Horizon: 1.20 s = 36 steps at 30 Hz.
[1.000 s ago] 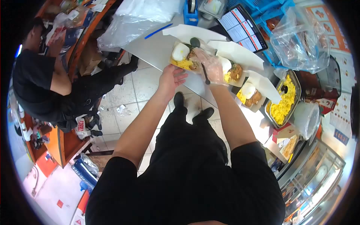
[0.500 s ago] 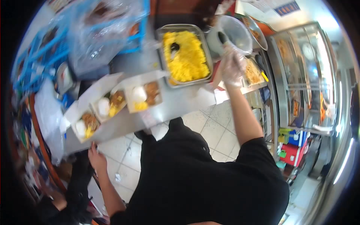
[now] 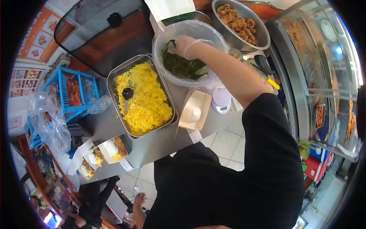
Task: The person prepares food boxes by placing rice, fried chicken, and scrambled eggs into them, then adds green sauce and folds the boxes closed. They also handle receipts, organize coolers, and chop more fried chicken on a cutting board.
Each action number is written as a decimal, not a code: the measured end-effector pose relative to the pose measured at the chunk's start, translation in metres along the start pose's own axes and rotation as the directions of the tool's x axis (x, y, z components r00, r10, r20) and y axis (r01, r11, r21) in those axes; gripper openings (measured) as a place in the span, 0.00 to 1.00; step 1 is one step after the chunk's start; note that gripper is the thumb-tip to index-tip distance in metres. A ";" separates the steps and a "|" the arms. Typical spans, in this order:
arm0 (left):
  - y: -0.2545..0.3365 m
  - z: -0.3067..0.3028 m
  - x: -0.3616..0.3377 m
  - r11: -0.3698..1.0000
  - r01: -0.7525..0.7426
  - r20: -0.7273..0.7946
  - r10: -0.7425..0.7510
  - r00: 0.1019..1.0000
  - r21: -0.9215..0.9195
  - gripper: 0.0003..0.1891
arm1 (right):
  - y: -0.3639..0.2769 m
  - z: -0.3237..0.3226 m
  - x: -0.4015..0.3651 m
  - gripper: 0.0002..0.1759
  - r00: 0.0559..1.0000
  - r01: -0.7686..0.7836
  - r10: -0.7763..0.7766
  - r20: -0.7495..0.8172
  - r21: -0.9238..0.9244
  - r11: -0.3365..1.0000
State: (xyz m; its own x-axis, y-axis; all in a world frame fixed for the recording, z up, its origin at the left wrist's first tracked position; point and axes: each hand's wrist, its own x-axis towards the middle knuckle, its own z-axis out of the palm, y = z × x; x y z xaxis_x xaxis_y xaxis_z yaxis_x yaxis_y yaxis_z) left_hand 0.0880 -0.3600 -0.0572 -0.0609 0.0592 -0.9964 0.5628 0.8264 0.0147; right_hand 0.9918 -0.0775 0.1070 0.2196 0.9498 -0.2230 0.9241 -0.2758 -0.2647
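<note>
I count one clear tub of dark greens, one metal tray of yellow rice with one black scoop lying in it, one steel bowl of fried pieces, one small scale, one open box holding a white mound, and three filled meal boxes in a row at the far left of the counter.

The gloved right hand is down inside the tub, fingers bunched and touching the greens. I cannot tell whether they have closed on any leaves. The tub stands just beside the tray, between it and the steel bowl. The left hand hangs low beside the body, touching nothing, and is too small for me to judge its spread.

Half a second ago the right hand was at the tub's rim with a dark spoon. Now it is sunk among the leaves.
</note>
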 end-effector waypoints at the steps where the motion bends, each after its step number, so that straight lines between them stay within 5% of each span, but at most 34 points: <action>1: 0.017 0.020 -0.010 0.888 -0.272 -0.109 0.332 0.937 0.371 0.15 | 0.000 0.008 0.004 0.22 0.997 0.064 -0.065 0.043 0.021 0.998; 2: 0.047 0.048 -0.023 0.578 -0.409 -0.077 0.637 0.767 0.706 0.15 | 0.000 0.014 0.006 0.20 0.988 0.125 -0.128 0.084 0.045 0.991; 3: 0.073 0.076 -0.042 0.587 -0.395 -0.091 0.629 0.772 0.707 0.15 | -0.002 0.019 0.005 0.20 0.986 0.134 -0.139 0.089 0.058 0.989; 5: 0.116 0.126 -0.071 0.701 -0.559 -0.368 0.711 0.599 0.444 0.15 | -0.007 0.026 0.007 0.18 0.962 0.198 -0.197 0.189 0.015 0.980; 10: 0.132 0.166 -0.082 0.751 -0.465 -0.328 0.637 0.698 0.469 0.16 | -0.008 0.029 0.010 0.15 0.938 0.275 -0.241 0.251 -0.112 0.955; 12: 0.119 0.169 -0.074 0.787 -0.397 -0.323 0.574 0.753 0.473 0.17 | -0.008 0.042 0.023 0.15 0.864 0.237 -0.142 0.484 -0.140 0.961; 13: 0.113 0.168 -0.072 0.787 -0.393 -0.326 0.573 0.752 0.475 0.17 | -0.010 0.044 0.027 0.15 0.864 0.238 -0.146 0.482 -0.136 0.962; 15: 0.074 0.164 -0.050 0.854 -0.356 -0.342 0.486 0.804 0.379 0.18 | -0.016 0.040 0.029 0.15 0.882 0.004 -0.018 0.471 0.032 0.999; 19: 0.009 0.147 -0.029 0.955 -0.264 -0.340 0.295 0.893 0.137 0.19 | 0.005 0.065 0.044 0.14 0.909 -0.176 0.002 0.417 0.380 0.908; 21: -0.009 0.144 -0.026 0.924 -0.294 -0.291 0.359 0.887 0.244 0.19 | -0.015 0.004 0.009 0.12 0.848 -0.530 0.215 0.485 0.772 0.349; 24: -0.013 0.153 -0.031 0.971 -0.236 -0.346 0.206 0.915 -0.046 0.19 | -0.008 -0.020 -0.015 0.12 0.881 -0.423 0.244 0.404 0.906 0.028; 26: -0.014 0.153 -0.032 0.745 -0.426 -0.127 0.557 0.821 0.513 0.18 | -0.011 -0.041 -0.041 0.14 0.878 -0.382 0.302 0.371 0.924 -0.024; 27: -0.018 0.148 -0.020 0.634 -0.425 -0.063 0.600 0.798 0.646 0.17 | -0.007 -0.041 -0.050 0.14 0.886 -0.331 0.345 0.309 0.943 0.007; 28: -0.024 0.134 0.000 0.168 -0.428 0.209 0.681 0.702 0.888 0.17 | -0.003 -0.039 -0.060 0.15 0.889 -0.282 0.385 0.247 0.959 0.036; 29: 0.002 0.143 -0.012 0.554 -0.252 -0.035 0.455 0.890 0.794 0.17 | 0.000 -0.041 -0.070 0.16 0.904 -0.214 0.365 0.222 0.975 -0.063; 30: 0.008 0.137 -0.002 0.791 -0.154 -0.175 0.313 0.934 0.592 0.19 | 0.014 -0.031 -0.076 0.16 0.924 -0.116 0.347 0.159 0.983 -0.143; 31: 0.004 0.124 0.016 0.847 -0.205 -0.164 0.321 0.933 0.491 0.21 | 0.019 -0.028 -0.086 0.17 0.950 -0.013 0.308 0.054 0.991 -0.134; 32: -0.013 0.094 0.056 0.325 -0.308 0.082 0.557 0.827 0.894 0.21 | 0.005 -0.038 -0.108 0.16 0.945 0.080 0.325 -0.032 0.988 -0.135; 33: -0.012 0.083 0.064 0.585 -0.307 -0.120 0.578 0.807 0.750 0.22 | 0.017 -0.034 -0.114 0.16 0.968 0.106 0.243 -0.062 0.979 -0.173; 34: 0.026 0.078 0.034 0.446 -0.264 -0.076 0.611 0.788 0.855 0.22 | -0.022 -0.046 -0.131 0.16 0.890 0.105 0.453 -0.050 0.990 -0.097; 35: 0.057 0.087 -0.010 0.721 -0.352 -0.386 0.643 0.661 0.597 0.22 | -0.036 -0.049 -0.145 0.16 0.920 0.125 0.387 -0.056 0.980 -0.156; 36: 0.071 0.077 -0.018 0.782 -0.375 -0.424 0.597 0.681 0.499 0.19 | -0.032 -0.042 -0.151 0.16 0.958 0.150 0.271 -0.097 0.971 -0.184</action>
State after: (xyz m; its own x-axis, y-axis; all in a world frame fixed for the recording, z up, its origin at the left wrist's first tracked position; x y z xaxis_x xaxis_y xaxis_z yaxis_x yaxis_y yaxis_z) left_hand 0.1926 -0.3450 -0.0451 -0.0548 0.7710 -0.6345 0.8740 0.3443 0.3429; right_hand 0.9422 -0.2054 0.1885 0.4913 0.8490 -0.1946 -0.4406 0.0495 -0.8963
